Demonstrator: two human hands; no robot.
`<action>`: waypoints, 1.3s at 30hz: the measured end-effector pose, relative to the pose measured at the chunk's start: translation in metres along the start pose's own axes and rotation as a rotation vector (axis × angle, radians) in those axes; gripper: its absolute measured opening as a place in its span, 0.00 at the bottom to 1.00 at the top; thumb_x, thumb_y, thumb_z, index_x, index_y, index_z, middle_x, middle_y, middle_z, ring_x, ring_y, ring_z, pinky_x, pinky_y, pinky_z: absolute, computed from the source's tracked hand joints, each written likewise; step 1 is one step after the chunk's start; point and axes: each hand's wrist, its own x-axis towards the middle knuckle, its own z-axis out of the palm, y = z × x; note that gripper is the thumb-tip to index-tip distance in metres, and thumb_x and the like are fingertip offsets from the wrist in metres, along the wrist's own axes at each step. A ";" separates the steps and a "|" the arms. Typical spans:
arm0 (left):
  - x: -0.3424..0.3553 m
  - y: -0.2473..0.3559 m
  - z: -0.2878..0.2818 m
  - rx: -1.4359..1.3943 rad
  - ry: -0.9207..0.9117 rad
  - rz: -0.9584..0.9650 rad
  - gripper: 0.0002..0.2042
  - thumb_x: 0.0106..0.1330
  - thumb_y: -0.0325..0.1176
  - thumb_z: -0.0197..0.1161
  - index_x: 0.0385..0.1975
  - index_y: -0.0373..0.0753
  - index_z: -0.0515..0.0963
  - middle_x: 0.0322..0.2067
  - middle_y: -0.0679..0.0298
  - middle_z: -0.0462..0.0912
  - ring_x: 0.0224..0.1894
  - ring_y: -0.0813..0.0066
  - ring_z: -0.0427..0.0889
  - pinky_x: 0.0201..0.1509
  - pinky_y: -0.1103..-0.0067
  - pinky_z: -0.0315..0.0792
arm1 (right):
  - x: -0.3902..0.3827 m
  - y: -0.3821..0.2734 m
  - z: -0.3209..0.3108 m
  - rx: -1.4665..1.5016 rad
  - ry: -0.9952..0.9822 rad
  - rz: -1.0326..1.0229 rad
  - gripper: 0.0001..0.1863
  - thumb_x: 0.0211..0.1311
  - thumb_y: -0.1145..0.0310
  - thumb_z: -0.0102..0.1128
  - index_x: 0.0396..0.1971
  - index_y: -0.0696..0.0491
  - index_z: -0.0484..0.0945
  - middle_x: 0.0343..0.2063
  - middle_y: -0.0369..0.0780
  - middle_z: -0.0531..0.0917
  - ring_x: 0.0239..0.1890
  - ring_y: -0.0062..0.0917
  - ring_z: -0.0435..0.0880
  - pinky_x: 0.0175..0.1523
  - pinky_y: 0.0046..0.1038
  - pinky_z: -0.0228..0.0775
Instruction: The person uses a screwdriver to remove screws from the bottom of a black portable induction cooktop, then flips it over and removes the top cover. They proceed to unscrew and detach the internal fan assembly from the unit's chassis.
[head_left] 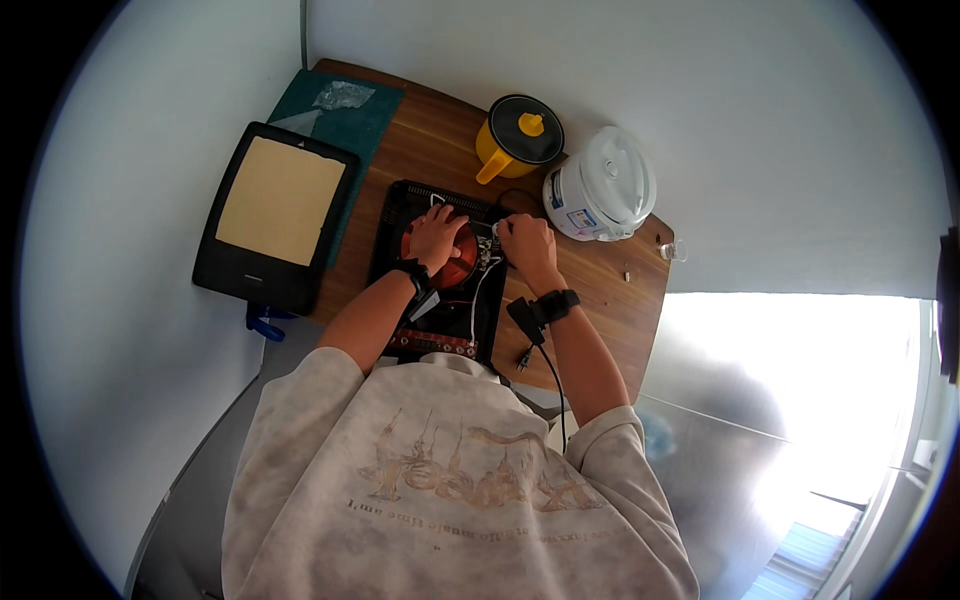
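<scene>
The opened black housing of an induction cooker [487, 335] lies on the wooden table in front of me. Inside it sits a round copper-red coil [465, 262], and my left hand [435, 238] rests on it with fingers spread. At the housing's upper right, my right hand [527, 243] is closed, its fingertips pinched beside a circuit board [488, 250] with small parts and a white wire. What they hold is too small to make out. A reddish strip board [432, 344] lies along the housing's near edge.
Left of the housing, a black-framed panel with a beige face [280, 200] overlaps a dark green mat [375, 115]. Behind stand a yellow pot with a black lid [527, 130] and a white lidded container [600, 185]. A small clear glass [675, 250] is at the right edge. A plug [524, 358] lies nearby.
</scene>
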 end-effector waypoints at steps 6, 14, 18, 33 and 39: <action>0.000 0.002 -0.003 -0.003 -0.018 -0.003 0.36 0.48 0.37 0.76 0.61 0.52 0.70 0.65 0.61 0.64 0.69 0.56 0.60 0.67 0.60 0.62 | 0.003 0.008 0.009 -0.023 -0.039 -0.044 0.14 0.59 0.62 0.56 0.27 0.56 0.85 0.26 0.51 0.84 0.32 0.47 0.84 0.41 0.43 0.78; 0.001 0.001 0.000 -0.008 0.022 -0.008 0.41 0.46 0.37 0.77 0.64 0.45 0.64 0.64 0.60 0.67 0.68 0.57 0.62 0.67 0.61 0.63 | 0.009 0.003 0.014 -0.183 -0.039 -0.146 0.07 0.54 0.67 0.61 0.29 0.51 0.86 0.32 0.45 0.82 0.39 0.43 0.83 0.45 0.42 0.75; 0.001 -0.004 0.005 0.001 0.050 -0.004 0.43 0.45 0.37 0.77 0.64 0.40 0.62 0.64 0.60 0.67 0.68 0.57 0.62 0.66 0.61 0.64 | 0.002 -0.008 -0.002 -0.243 -0.006 -0.184 0.09 0.49 0.72 0.65 0.31 0.45 0.87 0.36 0.41 0.80 0.44 0.39 0.79 0.51 0.41 0.71; 0.001 -0.001 0.002 0.009 0.024 0.000 0.38 0.45 0.37 0.77 0.61 0.49 0.69 0.63 0.61 0.66 0.67 0.57 0.62 0.64 0.60 0.65 | 0.001 0.001 -0.012 0.064 -0.028 0.107 0.13 0.54 0.61 0.59 0.31 0.53 0.87 0.30 0.50 0.85 0.36 0.47 0.84 0.45 0.41 0.77; 0.001 -0.002 0.001 0.009 0.022 0.002 0.37 0.46 0.38 0.77 0.61 0.48 0.69 0.64 0.62 0.66 0.67 0.57 0.62 0.65 0.60 0.65 | 0.002 0.001 -0.005 0.110 -0.041 0.078 0.13 0.54 0.60 0.60 0.30 0.53 0.87 0.28 0.51 0.85 0.35 0.47 0.84 0.45 0.40 0.77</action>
